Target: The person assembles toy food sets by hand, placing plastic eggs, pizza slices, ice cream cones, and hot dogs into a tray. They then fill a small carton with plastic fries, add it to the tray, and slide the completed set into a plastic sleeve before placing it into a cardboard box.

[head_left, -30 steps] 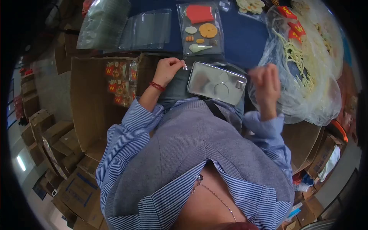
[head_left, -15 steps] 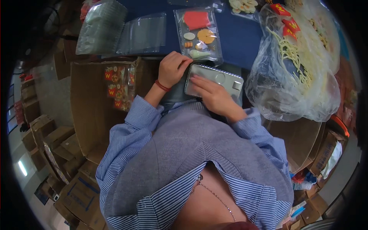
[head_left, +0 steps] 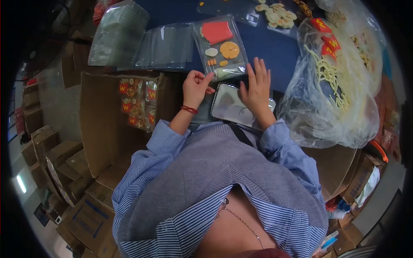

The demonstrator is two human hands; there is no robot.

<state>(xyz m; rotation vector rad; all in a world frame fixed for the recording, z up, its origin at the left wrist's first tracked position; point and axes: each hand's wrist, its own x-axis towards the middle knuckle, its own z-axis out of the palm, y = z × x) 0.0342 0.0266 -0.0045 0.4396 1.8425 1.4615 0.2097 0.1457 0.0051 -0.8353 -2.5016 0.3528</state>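
Observation:
A clear plastic bag [head_left: 238,51] lies at the table's near edge. Inside it are a red fry-box piece [head_left: 217,32], a round orange-tan piece [head_left: 229,50], a white oval [head_left: 211,52] and small orange bits. My left hand [head_left: 197,89] has its fingers curled, thumb and forefinger pinched at the bag's lower left corner. Stretched out flat, the fingers of my right hand [head_left: 258,88] are beside the bag's lower right corner and hold nothing. Below the bag, a silvery rectangular tin [head_left: 230,103] rests at my lap, partly behind my right hand.
Left on the table are a stack of clear sleeves [head_left: 118,34] and loose flat sleeves [head_left: 165,45]. At right, a large plastic bag [head_left: 309,116] holds pale strips and red pieces. Cream discs [head_left: 279,16] lie behind. An open carton [head_left: 103,124] with packed sets stands at left.
My right hand has lifted off the tin and moved up and right to the bag's side, fingers spread. My left hand has shifted slightly right and down, at the bag's corner.

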